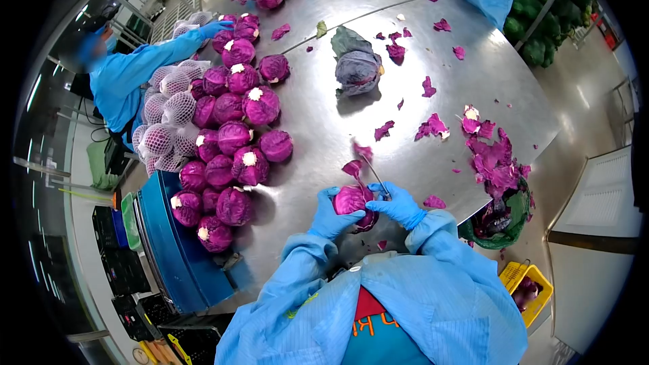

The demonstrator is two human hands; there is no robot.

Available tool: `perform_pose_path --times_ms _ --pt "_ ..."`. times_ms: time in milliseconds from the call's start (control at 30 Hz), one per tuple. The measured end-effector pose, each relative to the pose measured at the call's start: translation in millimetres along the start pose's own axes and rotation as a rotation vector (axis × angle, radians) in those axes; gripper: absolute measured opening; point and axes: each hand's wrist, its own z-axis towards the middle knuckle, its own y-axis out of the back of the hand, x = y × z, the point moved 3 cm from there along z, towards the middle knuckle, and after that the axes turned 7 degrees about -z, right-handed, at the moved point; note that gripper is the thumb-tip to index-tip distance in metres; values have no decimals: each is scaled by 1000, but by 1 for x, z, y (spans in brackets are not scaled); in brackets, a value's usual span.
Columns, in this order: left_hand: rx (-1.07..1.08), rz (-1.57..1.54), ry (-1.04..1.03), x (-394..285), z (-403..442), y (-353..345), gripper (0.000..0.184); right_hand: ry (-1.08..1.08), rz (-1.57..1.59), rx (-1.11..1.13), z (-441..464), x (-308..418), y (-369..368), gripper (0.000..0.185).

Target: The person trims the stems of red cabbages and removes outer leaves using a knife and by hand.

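Close to the front edge of the steel table, a red cabbage sits between my two blue-gloved hands. My left hand grips its left side. On the other side, my right hand holds a knife, its thin blade pointing up and away, while its fingers touch the cabbage. A loose leaf stands off the cabbage's top, near the blade. Farther off on the table lies an untrimmed cabbage with dull, dark outer leaves.
Several trimmed cabbages are piled at the left, beside white-netted ones. A co-worker reaches over them. Leaf scraps lie at the right edge above a green waste bag. A yellow crate stands on the floor.
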Motion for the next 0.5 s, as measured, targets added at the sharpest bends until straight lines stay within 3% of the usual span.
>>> perform_pose_path --times_ms 33,133,200,233,333,433,500 --pt "-34 43 -43 -2 1 -4 116 10 46 48 2 -2 2 54" --pt "-15 13 -78 -1 14 -9 109 260 -322 7 -1 10 7 44" --pt "32 -59 -64 1 21 -11 102 421 -702 -160 -2 13 1 40" --pt "-54 18 -86 0 19 -12 92 502 -890 -244 -3 14 -4 38" --pt "-106 0 -7 -7 13 -10 95 520 -864 -335 -2 14 -12 37" --pt "-72 60 -48 4 12 -5 93 500 -816 -290 -3 16 -12 36" --pt "-91 28 -37 4 10 -9 91 411 -774 -345 -3 13 -11 32"
